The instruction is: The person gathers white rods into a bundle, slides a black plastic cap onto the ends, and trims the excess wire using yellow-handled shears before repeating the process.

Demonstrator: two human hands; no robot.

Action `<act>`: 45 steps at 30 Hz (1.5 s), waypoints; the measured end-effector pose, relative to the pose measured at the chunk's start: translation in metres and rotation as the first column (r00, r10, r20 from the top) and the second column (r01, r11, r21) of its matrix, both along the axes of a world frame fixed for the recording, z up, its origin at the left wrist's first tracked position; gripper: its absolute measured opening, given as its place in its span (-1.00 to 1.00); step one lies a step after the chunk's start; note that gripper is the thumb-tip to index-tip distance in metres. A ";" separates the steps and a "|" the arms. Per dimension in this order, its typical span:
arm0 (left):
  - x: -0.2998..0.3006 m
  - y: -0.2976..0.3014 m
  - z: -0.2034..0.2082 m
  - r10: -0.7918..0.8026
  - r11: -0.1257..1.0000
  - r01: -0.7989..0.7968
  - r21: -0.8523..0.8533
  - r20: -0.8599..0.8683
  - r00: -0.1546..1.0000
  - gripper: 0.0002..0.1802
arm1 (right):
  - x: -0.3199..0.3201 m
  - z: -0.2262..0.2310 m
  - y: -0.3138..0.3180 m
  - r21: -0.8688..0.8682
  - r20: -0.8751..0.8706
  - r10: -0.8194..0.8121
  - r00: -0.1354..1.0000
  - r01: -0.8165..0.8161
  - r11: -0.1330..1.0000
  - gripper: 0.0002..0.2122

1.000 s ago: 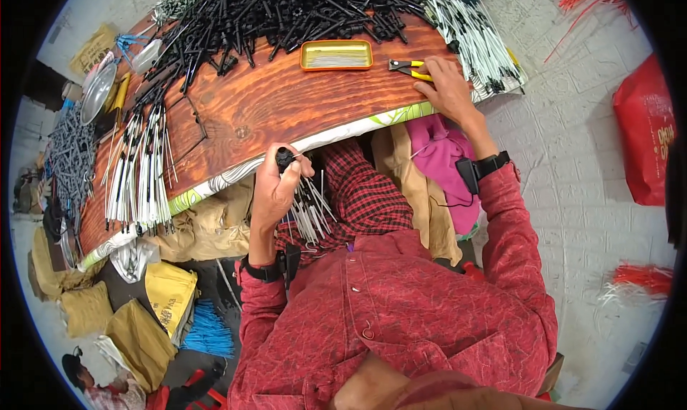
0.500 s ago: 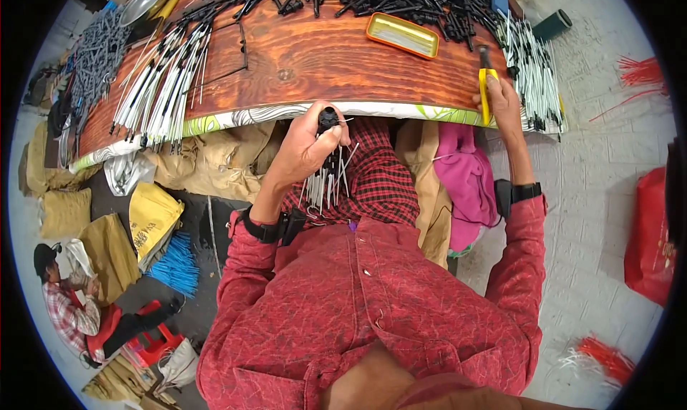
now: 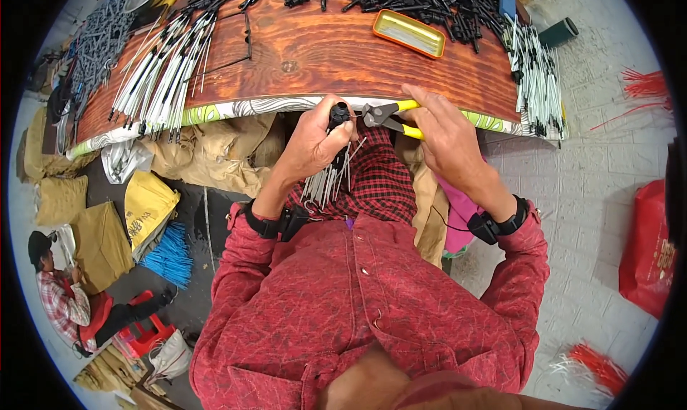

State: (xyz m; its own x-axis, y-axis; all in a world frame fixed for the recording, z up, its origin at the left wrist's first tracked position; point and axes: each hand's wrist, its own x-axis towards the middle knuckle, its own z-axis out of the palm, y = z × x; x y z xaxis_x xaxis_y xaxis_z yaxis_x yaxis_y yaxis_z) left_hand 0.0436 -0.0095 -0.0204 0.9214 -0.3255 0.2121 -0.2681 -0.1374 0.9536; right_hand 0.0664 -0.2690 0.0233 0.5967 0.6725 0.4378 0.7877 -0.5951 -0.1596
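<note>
My left hand (image 3: 313,144) is closed around an umbrella frame (image 3: 339,113) just in front of the table edge. Its round black hub points up between my thumb and fingers, and thin white ribs (image 3: 327,183) hang below over my lap. My right hand (image 3: 452,137) grips yellow-handled pliers (image 3: 382,114) with the handles spread. Their dark metal jaws are right beside the hub, where a short thin wire seems to stick out. Whether the jaws touch that wire is too small to tell.
On the wooden table (image 3: 300,41) lie black rods (image 3: 429,9), an orange-rimmed tin (image 3: 409,34) and bundles of white ribs at left (image 3: 166,81) and right (image 3: 535,81). Grey parts (image 3: 100,41) are heaped far left. Another person (image 3: 64,299) sits at lower left, near blue strands (image 3: 170,256).
My right hand has brought the pliers from the table's right side leftward to the hub, and their handles have spread. My left hand has shifted slightly right with the umbrella frame.
</note>
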 end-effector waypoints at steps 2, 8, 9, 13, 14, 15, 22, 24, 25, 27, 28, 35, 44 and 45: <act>-0.001 -0.002 0.000 0.028 0.999 -0.029 0.036 0.004 1.000 -0.80 | -0.002 -0.001 0.003 -0.067 0.148 -0.050 0.988 0.061 0.996 -0.83; -0.003 -0.010 -0.003 0.024 0.999 -0.025 -0.023 -0.027 0.999 -0.80 | -0.002 0.006 0.008 -0.193 0.262 -0.083 0.962 0.136 0.972 -0.84; -0.002 -0.012 -0.005 0.037 0.998 -0.038 -0.050 -0.019 0.999 -0.80 | -0.003 0.007 0.009 -0.209 0.280 -0.101 0.955 0.163 0.964 -0.83; -0.003 -0.014 -0.002 0.050 0.995 -0.051 -0.081 -0.016 0.999 -0.80 | -0.008 0.009 0.011 -0.259 0.327 -0.142 0.934 0.233 0.937 -0.80; -0.004 -0.014 -0.002 0.052 0.995 -0.053 -0.084 -0.018 0.998 -0.80 | -0.009 0.009 0.012 -0.278 0.341 -0.151 0.928 0.252 0.927 -0.80; -0.004 -0.014 -0.002 0.052 0.995 -0.053 -0.082 -0.017 0.999 -0.80 | -0.009 0.010 0.012 -0.276 0.342 -0.151 0.928 0.253 0.927 -0.80; -0.003 -0.014 -0.004 -0.003 1.000 0.003 -0.009 -0.034 0.999 -0.80 | -0.009 0.014 0.012 -0.265 0.368 -0.144 0.919 0.252 0.931 -0.80; -0.003 -0.014 -0.003 -0.004 1.000 0.003 -0.011 -0.031 1.000 -0.80 | -0.010 0.016 0.011 -0.274 0.376 -0.153 0.914 0.267 0.924 -0.80; -0.003 -0.014 -0.003 -0.001 1.000 0.000 -0.014 -0.027 1.000 -0.80 | -0.011 0.016 0.011 -0.283 0.384 -0.158 0.910 0.279 0.918 -0.81; -0.003 -0.013 -0.004 0.001 1.000 -0.002 -0.017 -0.024 1.000 -0.80 | -0.012 0.016 0.012 -0.292 0.391 -0.164 0.906 0.291 0.911 -0.81; -0.002 -0.012 -0.004 0.004 1.000 -0.004 -0.018 -0.018 1.000 -0.80 | -0.012 0.016 0.013 -0.288 0.392 -0.163 0.906 0.289 0.913 -0.81; -0.004 -0.009 -0.006 0.008 1.000 -0.008 -0.007 -0.008 1.000 -0.79 | -0.012 0.018 0.014 -0.281 0.409 -0.121 0.904 0.251 0.926 -0.81; -0.004 -0.013 0.001 0.031 1.000 -0.031 -0.001 -0.024 0.999 -0.82 | -0.008 0.023 0.002 -0.415 0.255 -0.039 0.966 0.146 0.898 -0.85; -0.003 -0.014 0.001 0.025 1.000 -0.025 0.007 -0.010 1.000 -0.78 | -0.005 0.023 -0.001 -0.417 0.227 -0.025 0.974 0.120 0.901 -0.84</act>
State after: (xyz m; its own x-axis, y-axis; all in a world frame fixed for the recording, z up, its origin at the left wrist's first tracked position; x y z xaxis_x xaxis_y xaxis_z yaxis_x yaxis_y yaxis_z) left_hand 0.0411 -0.0233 -0.0197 0.9315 -0.3037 0.2003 -0.2546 -0.1508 0.9552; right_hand 0.0615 -0.2700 0.0459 0.5766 0.7809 0.2402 0.7265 -0.6246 0.2865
